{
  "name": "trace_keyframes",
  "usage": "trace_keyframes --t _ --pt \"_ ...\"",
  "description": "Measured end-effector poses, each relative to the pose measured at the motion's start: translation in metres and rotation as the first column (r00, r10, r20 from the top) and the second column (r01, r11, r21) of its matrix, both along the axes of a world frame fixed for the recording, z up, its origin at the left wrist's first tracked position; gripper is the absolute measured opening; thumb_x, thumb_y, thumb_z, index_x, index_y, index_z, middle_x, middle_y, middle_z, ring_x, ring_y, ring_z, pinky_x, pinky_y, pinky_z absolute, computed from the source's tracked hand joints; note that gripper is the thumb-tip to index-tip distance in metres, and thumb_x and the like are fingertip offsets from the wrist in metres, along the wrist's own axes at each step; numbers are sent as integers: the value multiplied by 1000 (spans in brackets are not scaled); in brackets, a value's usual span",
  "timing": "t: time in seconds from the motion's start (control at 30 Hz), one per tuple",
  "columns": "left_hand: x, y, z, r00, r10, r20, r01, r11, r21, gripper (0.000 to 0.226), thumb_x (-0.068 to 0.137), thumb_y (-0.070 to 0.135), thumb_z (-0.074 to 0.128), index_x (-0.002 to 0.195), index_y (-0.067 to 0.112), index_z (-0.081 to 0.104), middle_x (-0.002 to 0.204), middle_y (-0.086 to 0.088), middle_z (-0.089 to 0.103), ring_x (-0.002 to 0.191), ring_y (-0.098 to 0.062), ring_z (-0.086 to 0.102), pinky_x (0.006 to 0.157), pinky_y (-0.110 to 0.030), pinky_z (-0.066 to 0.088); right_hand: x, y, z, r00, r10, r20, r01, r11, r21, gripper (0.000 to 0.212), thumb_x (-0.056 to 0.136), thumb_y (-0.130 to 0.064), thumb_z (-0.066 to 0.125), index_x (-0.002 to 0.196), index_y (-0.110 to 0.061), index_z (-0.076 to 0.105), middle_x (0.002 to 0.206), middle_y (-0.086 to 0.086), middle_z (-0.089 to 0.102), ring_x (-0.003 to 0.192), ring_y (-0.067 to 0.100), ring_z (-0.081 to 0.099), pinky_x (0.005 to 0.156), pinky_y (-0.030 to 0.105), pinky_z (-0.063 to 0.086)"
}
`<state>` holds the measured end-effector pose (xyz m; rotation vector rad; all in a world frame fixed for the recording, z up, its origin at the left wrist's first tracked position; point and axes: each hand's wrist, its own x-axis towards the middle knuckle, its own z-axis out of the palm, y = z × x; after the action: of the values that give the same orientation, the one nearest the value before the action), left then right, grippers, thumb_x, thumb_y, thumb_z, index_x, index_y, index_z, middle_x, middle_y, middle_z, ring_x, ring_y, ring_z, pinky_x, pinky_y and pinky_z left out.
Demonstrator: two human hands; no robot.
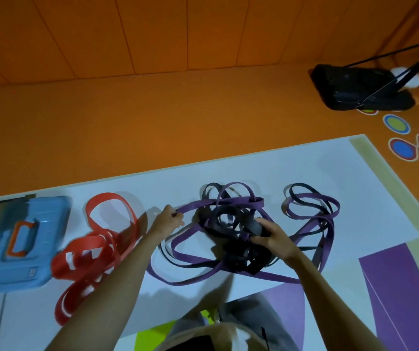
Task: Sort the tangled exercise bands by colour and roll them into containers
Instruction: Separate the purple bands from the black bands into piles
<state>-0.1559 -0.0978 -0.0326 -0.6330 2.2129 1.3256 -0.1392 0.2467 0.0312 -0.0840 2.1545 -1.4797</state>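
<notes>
Pinched a strand of the long purple flat elastic bands (228, 203) with the left hand (169, 220), fingers curled tight on it at the tangle's left edge; gripped a rolled wad of dark grey-black flat bands (252, 228) in the right hand (272, 236), thumb and fingers clamped round it at the tangle's middle; had the knot spread on the white floor sheet (304, 160); had 1 loose heap of wide red elastic bands (94, 249) apart to the left, just beside the closed light-blue plastic case (18, 259) with orange handle.

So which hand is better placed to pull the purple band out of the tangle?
Probably the left hand: it pinches the purple band at the tangle's edge, while the right hand grips the black bands.
</notes>
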Motion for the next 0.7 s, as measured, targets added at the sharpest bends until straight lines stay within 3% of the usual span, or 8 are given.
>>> trace_keyframes --t 0.07,0.13,0.2,0.3,0.37,0.43,0.57,0.7 --pt "0 15 4 992 -101 72 100 995 25 29 96 26 64 112 12 45 115 -11 71 101 -22 67 84 -36 53 3 2 -3 997 73 12 -74 996 44 28 85 0 73 109 -13 71 98 4 68 93 16 66 87 40 54" --pt "5 26 -4 954 -245 171 252 967 -21 72 87 30 80 139 13 33 132 2 51 121 -25 57 93 -36 48 7 5 -9 989 140 40 -143 987 73 28 86 5 72 109 -11 71 99 6 67 93 17 66 89 46 55" --pt "14 38 -18 912 -356 204 388 910 -148 96 83 24 84 152 17 17 136 2 51 124 -30 59 98 -40 51 11 8 -15 978 202 59 -208 972 112 30 86 1 74 112 -14 72 99 0 68 95 17 67 92 47 55" --pt "23 47 -23 969 -248 15 239 915 -325 65 91 23 74 140 14 33 111 -9 67 102 -35 69 81 -42 54 14 11 -18 955 269 128 -286 948 138 36 83 -15 77 116 -26 73 107 -9 72 106 16 68 99 40 55" --pt "17 43 -14 991 -28 -129 -6 967 -254 44 93 33 72 121 17 42 100 -5 68 94 -35 70 81 -45 58 12 9 -20 943 296 151 -317 938 139 38 84 -19 78 120 -27 72 114 -5 72 110 17 68 100 38 55" --pt "9 38 4 976 87 -202 -120 980 -156 36 94 41 71 112 23 45 90 -3 71 79 -33 72 77 -51 61 7 0 -17 941 307 146 -324 938 120 32 88 -14 77 119 -19 71 113 2 72 107 20 69 98 38 56" --pt "9 43 45 954 37 -299 -75 990 -117 37 95 46 66 120 29 45 77 6 70 72 -28 71 74 -45 59 -6 -41 -14 933 329 144 -343 936 80 15 95 -16 73 109 -12 70 97 -1 70 92 16 67 87 35 53" --pt "21 59 79 950 25 -311 -57 994 -93 34 95 44 66 116 28 44 76 4 72 63 -20 72 69 -42 61 -17 -102 -18 937 302 173 -325 938 123 22 95 -36 68 110 -21 69 104 -3 75 99 17 70 103 45 53"
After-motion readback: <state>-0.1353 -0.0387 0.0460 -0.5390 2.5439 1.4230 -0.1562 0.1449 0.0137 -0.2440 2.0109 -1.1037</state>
